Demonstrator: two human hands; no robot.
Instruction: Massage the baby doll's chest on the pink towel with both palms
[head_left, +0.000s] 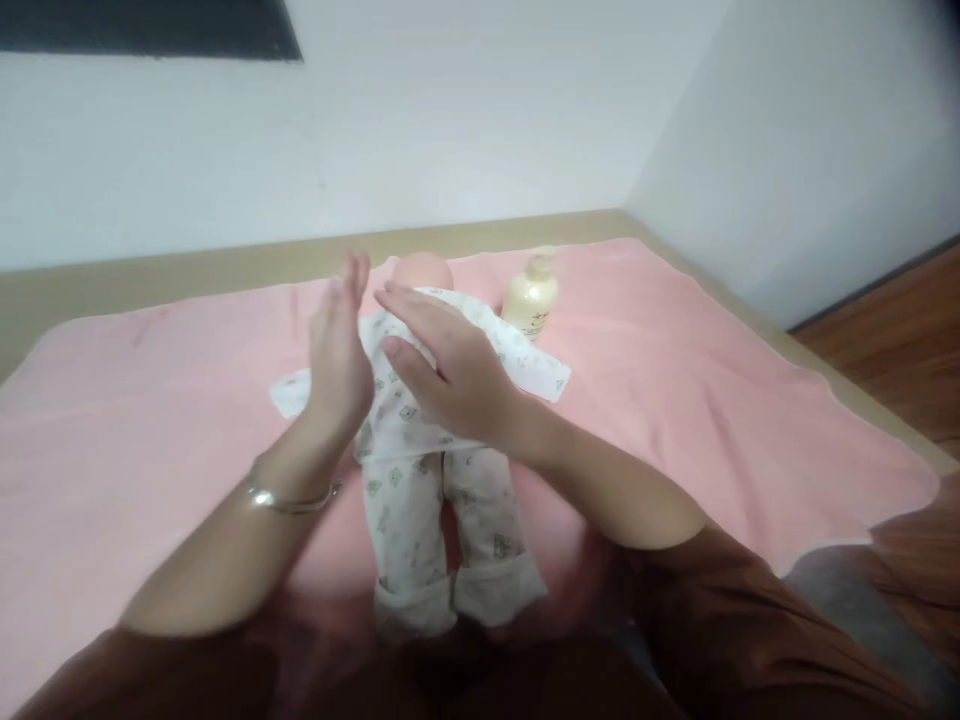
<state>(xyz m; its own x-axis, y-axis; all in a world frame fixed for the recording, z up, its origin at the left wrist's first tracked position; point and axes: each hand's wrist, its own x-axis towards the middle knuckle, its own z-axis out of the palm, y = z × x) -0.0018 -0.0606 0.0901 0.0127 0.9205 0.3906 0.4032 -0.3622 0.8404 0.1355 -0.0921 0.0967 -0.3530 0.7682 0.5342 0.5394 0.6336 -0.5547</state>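
My left hand is raised with its fingers stretched upward, palm turned inward, and nothing in it. Opposite it, my right hand is held flat with the thumb apart, also holding nothing; a narrow gap separates the two. Beneath them lies a doll in a white printed top and matching printed trousers with turned-up cuffs. The doll's round head shows at the far end, its face hidden. To the right of the doll's shoulder stands a pale yellow pump bottle.
A pink blanket covers most of the tan surface. White walls rise behind and at the right. A dark panel is at the upper left, and wooden flooring shows at the right.
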